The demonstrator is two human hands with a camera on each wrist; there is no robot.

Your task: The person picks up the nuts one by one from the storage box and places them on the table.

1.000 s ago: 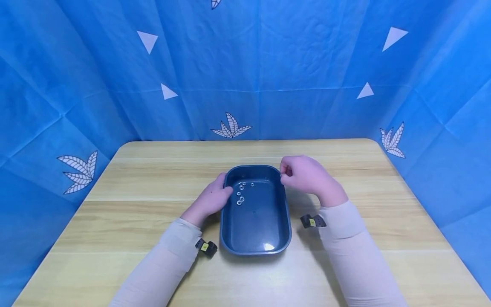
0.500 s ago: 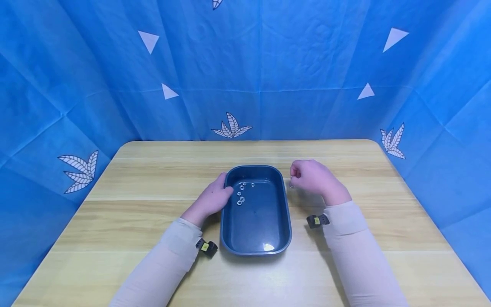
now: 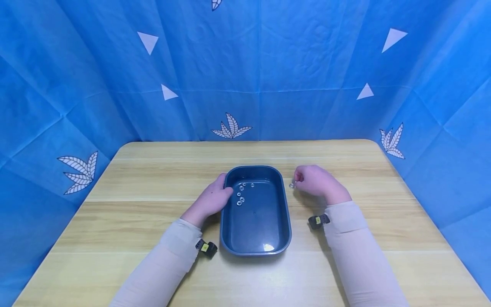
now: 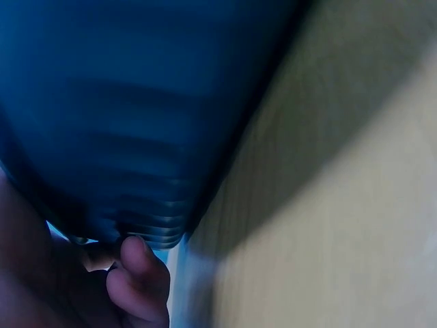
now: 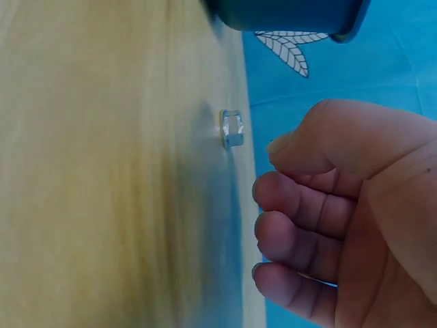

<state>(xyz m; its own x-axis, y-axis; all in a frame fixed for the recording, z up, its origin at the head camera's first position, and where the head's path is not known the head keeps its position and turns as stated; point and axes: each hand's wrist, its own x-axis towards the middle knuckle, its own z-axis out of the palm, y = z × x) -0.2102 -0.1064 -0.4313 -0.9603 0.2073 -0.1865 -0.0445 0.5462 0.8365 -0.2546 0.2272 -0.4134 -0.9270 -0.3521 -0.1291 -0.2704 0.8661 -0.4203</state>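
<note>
A dark blue rectangular tray (image 3: 255, 230) sits on the table, with several small shiny metal nuts (image 3: 241, 199) along the left side of its floor. My left hand (image 3: 210, 198) grips the tray's left rim, thumb over the edge; the left wrist view has its curled fingers (image 4: 140, 280) at the outer wall. To the right of the tray, one more nut (image 3: 292, 185) rests on the tabletop. My right hand (image 3: 316, 181) hovers beside it with loosely bent fingers. In the right wrist view, a gap separates that nut (image 5: 232, 128) from the thumb and fingertips (image 5: 273, 191).
The light wooden table (image 3: 153, 221) extends around the tray on all sides. Blue curtains (image 3: 261, 72) with white leaf and triangle prints hang behind the table and on both sides.
My right hand has moved right from the tray's rim, then slightly down. A nut now shows on the table beneath its fingertips. The left hand and tray stay put.
</note>
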